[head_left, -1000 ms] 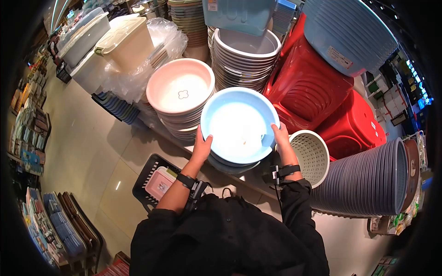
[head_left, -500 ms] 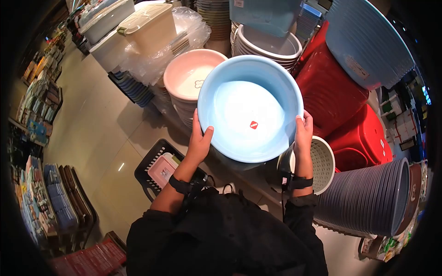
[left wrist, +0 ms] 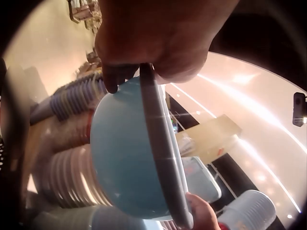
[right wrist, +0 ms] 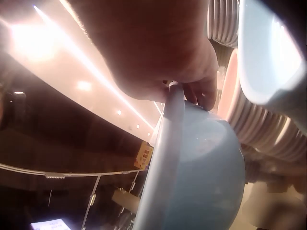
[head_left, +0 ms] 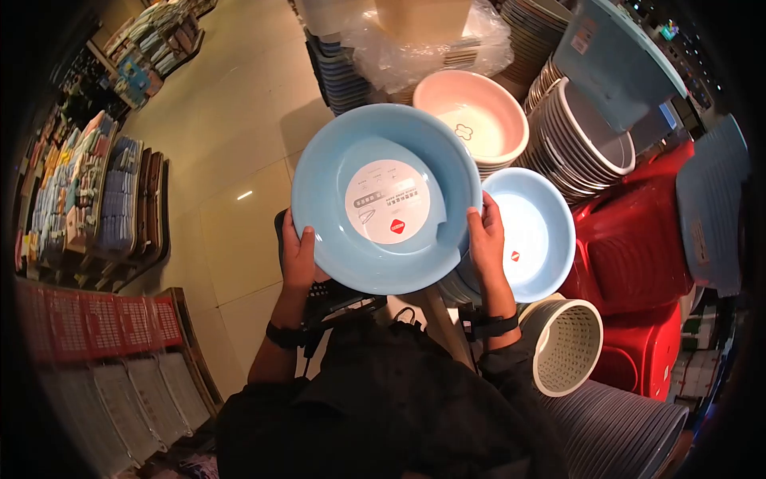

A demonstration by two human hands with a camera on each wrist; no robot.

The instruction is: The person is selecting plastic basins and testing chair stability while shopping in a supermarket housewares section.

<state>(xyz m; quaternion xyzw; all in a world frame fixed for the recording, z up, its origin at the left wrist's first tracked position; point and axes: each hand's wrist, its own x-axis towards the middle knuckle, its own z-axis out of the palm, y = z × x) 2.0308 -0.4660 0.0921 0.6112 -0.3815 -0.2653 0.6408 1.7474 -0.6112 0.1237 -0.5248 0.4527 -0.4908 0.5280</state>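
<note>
A round blue basin [head_left: 319, 191] is held up in front of the body, with a round white label [head_left: 387, 201] on its inner bottom. My left hand [head_left: 298, 259] grips its left rim, thumb inside. On the opposite rim my right hand [head_left: 487, 243] grips in the same way. In the left wrist view the fingers of the left hand [left wrist: 153, 43] curl round the rim to the outside wall of the basin [left wrist: 124, 148]. The right wrist view shows the right hand [right wrist: 158, 52] pinching the rim above the basin's outer wall [right wrist: 206, 167].
Another blue basin [head_left: 550, 231] tops a stack right of the held one, beside stacked pink basins [head_left: 487, 112]. Grey-rimmed buckets [head_left: 594, 132], red plastic stools [head_left: 630, 247] and a perforated basket [head_left: 568, 347] stand further right. Shelves with folded goods [head_left: 120, 191] line the left; a dark basket lies partly hidden below.
Both hands have lifted the basin off the stack and carried it left, exposing another blue basin beneath. The head view has turned left, and the basin's label now shows clearly.
</note>
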